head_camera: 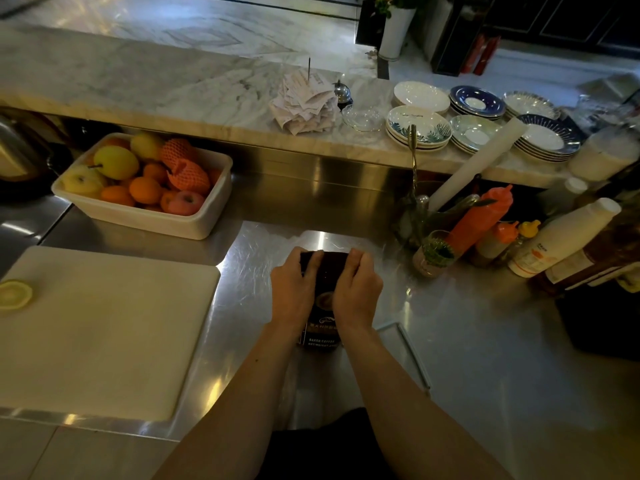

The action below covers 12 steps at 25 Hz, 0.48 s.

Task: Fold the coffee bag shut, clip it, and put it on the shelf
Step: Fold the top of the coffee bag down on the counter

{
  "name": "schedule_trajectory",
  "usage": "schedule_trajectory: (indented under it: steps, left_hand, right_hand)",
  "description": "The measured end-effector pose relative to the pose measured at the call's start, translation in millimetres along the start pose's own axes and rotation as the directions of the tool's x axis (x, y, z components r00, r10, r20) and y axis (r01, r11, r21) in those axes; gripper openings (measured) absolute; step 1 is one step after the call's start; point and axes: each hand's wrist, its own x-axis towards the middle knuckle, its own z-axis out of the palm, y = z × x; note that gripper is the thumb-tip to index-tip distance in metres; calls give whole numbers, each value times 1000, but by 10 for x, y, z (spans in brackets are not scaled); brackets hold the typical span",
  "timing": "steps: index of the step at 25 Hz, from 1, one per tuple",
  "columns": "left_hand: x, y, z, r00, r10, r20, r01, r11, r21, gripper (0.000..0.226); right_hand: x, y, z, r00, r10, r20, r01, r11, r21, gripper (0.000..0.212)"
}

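A dark coffee bag (323, 336) with white lettering lies on the steel counter (467, 341), its top pointing away from me. My left hand (294, 289) grips the bag's top left corner, fingers curled over the edge. My right hand (356, 285) grips the top right corner the same way. Both hands cover most of the bag's upper half. A pale, thin bar-shaped object (412, 351) lies on the counter just right of my right forearm; I cannot tell if it is the clip. The marble ledge (156, 84) runs across the back, above the counter.
A white cutting board (104, 323) with a lemon piece (14, 294) lies at left. A fruit tub (145, 216) stands behind it. Squeeze bottles (485, 216), jars and a white bottle (561, 237) crowd the right. Stacked plates (419, 129) and a receipt spike (304, 98) sit on the ledge.
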Motion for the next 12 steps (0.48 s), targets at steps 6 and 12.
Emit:
schedule_trajectory:
  steps: [6,12]
  left_hand:
    - [22,1,20,989,-82,-125,82,997,-6,40]
    - [122,-20,-171,989,-4,146,14,998,-69,43]
  right_hand:
    - [5,42,18,998,-31,47,39,982,-182,30]
    - [70,73,-42,998,46,-52,-53,988,-144,30]
